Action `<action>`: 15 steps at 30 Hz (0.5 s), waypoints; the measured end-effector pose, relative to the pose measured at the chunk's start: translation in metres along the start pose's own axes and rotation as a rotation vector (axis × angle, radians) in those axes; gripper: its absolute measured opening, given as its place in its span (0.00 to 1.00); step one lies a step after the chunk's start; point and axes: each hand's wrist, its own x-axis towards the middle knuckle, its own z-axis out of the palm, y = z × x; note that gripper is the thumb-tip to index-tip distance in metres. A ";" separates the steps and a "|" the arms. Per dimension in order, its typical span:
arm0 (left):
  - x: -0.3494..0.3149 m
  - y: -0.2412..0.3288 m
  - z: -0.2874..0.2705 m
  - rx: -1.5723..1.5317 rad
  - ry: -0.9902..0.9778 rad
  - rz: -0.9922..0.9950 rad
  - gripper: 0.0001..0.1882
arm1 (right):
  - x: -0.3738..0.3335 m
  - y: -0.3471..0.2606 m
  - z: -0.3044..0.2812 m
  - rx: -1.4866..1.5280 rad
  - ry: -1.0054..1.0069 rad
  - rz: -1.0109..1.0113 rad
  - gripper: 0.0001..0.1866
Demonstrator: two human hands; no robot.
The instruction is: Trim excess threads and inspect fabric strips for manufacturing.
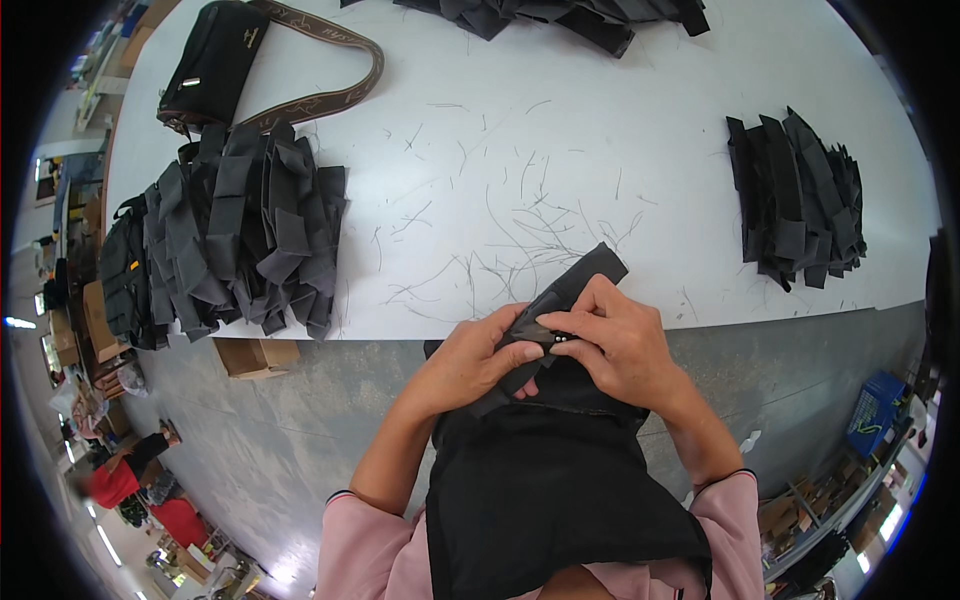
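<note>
A dark grey fabric strip slants up over the table's near edge, above my lap. My left hand is closed on its lower part, thumb on top and fingertips showing underneath. Close by, my right hand pinches with thumb and forefinger against the strip. Between the two hands sits a small dark object with bright metallic spots; its kind is too small and covered to tell. Loose thread ends lie scattered on the white table just beyond my hands.
Piles of similar strips lie at the left, the right and the far edge. A black bag with a brown strap rests far left. Below the table are a cardboard box and, rightward, a blue crate. A person in red is lower left.
</note>
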 end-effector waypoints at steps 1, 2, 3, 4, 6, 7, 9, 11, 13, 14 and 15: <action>0.000 0.000 0.000 0.007 -0.010 0.000 0.19 | -0.001 0.000 0.000 0.009 -0.002 0.011 0.14; 0.000 0.000 0.000 0.014 -0.020 0.000 0.19 | -0.001 0.000 -0.001 0.018 -0.004 0.023 0.13; 0.000 0.000 0.001 0.015 -0.022 0.002 0.19 | -0.002 0.000 -0.001 0.016 -0.002 0.023 0.13; 0.000 -0.001 0.000 0.007 -0.022 -0.007 0.19 | -0.002 0.001 0.000 0.037 -0.009 0.039 0.13; 0.000 -0.003 -0.001 -0.004 -0.020 -0.017 0.19 | -0.001 0.002 0.001 0.059 -0.019 0.055 0.13; 0.000 -0.004 -0.001 -0.015 -0.024 -0.019 0.19 | -0.002 0.001 0.000 0.058 -0.021 0.062 0.13; 0.000 -0.008 0.000 -0.026 -0.027 -0.020 0.20 | -0.004 0.000 0.000 0.056 -0.023 0.068 0.13; 0.000 -0.009 0.001 -0.034 -0.031 0.005 0.20 | -0.006 -0.001 -0.001 0.017 -0.023 0.045 0.14; -0.001 -0.006 0.003 -0.024 -0.005 0.014 0.20 | -0.011 -0.004 0.002 0.001 0.067 0.035 0.15; 0.000 -0.005 0.003 -0.013 0.023 0.021 0.21 | -0.012 -0.005 0.004 -0.013 0.156 0.025 0.16; 0.002 -0.005 0.003 -0.014 0.025 0.024 0.21 | -0.010 -0.006 0.005 -0.014 0.155 0.021 0.16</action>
